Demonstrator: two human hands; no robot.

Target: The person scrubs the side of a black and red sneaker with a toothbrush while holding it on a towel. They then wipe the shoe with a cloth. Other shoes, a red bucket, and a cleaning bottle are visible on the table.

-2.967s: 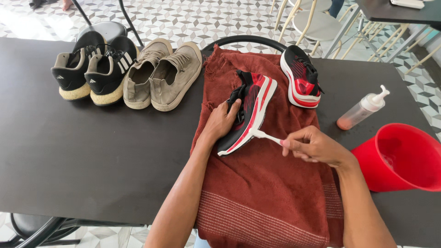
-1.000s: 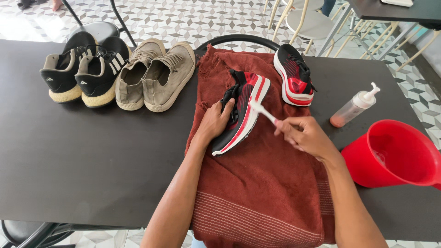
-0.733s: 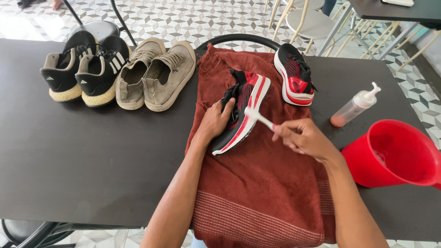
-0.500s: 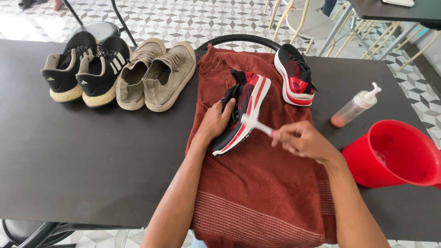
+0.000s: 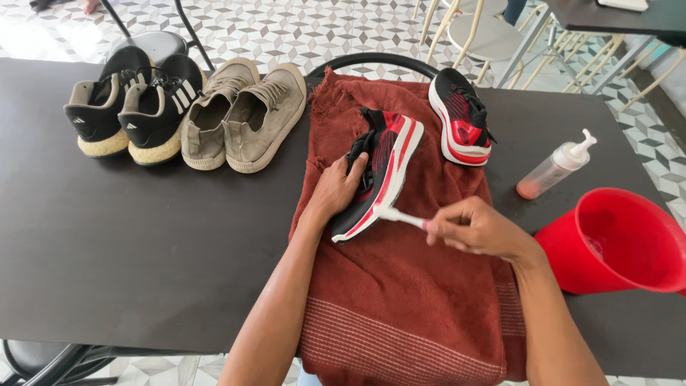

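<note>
Our left hand [image 5: 336, 191] grips the red-and-black shoe [image 5: 382, 171], tipped on its side on the towel [image 5: 400, 307]. Our right hand [image 5: 475, 230] pinches a white brush [image 5: 399, 216] shut in its fingers, the brush head touching the sole edge near the heel. On the towel's far right corner stands the matching shoe [image 5: 461, 118]; right of the towel, a pump bottle [image 5: 556, 166] and a red bucket [image 5: 622, 239].

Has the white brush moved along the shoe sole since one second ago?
Yes. The white brush has slid down the sole of the red and black shoe, from near its middle toward the end nearest the person, held by the right hand.
</note>
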